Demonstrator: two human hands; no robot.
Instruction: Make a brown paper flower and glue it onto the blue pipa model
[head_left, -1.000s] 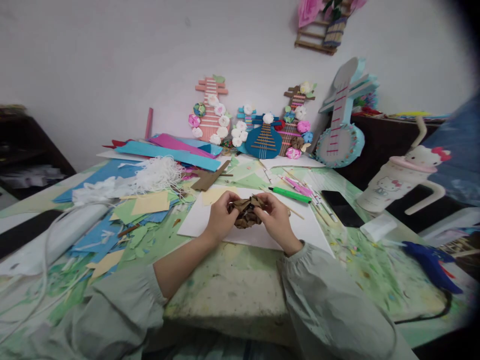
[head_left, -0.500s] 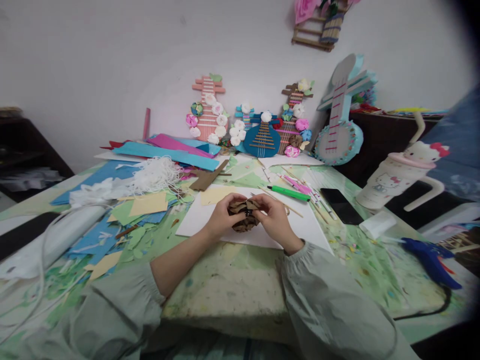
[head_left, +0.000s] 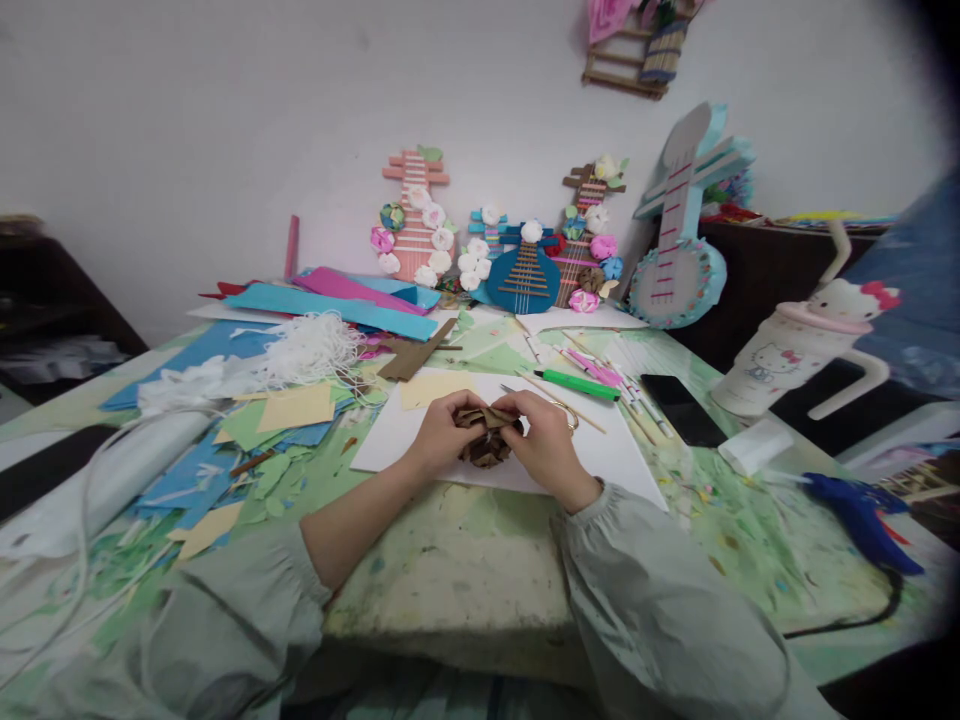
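Observation:
A brown crumpled paper flower is held between both hands, above a white sheet on the table. My left hand pinches its left side, thumb pressed in near the centre. On the right side, my right hand grips the petals with thumb and fingers. Scissors lie partly hidden behind my right hand, near a thin wooden stick. A cream paper piece rests on the sheet behind my left hand.
Paper scraps and white string cover the left side. A green pen, a phone, a tumbler and a blue glue gun lie or stand at right. Decorated paper lutes lean against the wall.
Both hands have shifted slightly on the brown paper flower; its dark centre shows less and the right thumb sits differently. More of the scissors' handle shows. The flower stays in both hands.

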